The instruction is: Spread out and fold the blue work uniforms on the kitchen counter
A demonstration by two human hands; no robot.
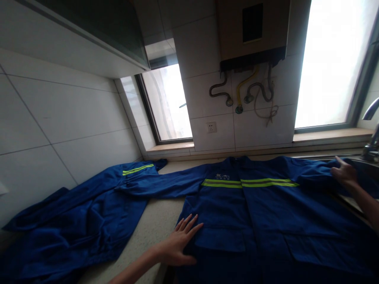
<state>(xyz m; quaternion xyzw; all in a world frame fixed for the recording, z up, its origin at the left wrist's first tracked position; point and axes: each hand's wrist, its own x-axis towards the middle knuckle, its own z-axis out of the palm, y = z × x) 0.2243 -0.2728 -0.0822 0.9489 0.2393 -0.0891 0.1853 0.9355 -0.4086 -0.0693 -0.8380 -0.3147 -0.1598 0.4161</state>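
A blue work jacket (219,213) lies spread front side up on the counter, with yellow-green reflective stripes across its chest and a small pale logo above them. My left hand (179,246) rests at the jacket's left edge beside a pocket flap, its fingers spread and nothing held. Over at the right, my right hand (346,173) is at the jacket's other sleeve (314,170). Its index finger and thumb stick out apart, while the remaining fingers are hard to see. The left sleeve reaches across to a second blue garment (97,221), rumpled, with a similar stripe.
The pale counter (162,221) shows between the garments. A faucet (371,146) and a sink edge stand at the far right. Along the back wall are a socket (211,127), two windows, and a water heater (254,31) with hoses. A cabinet (89,35) hangs upper left.
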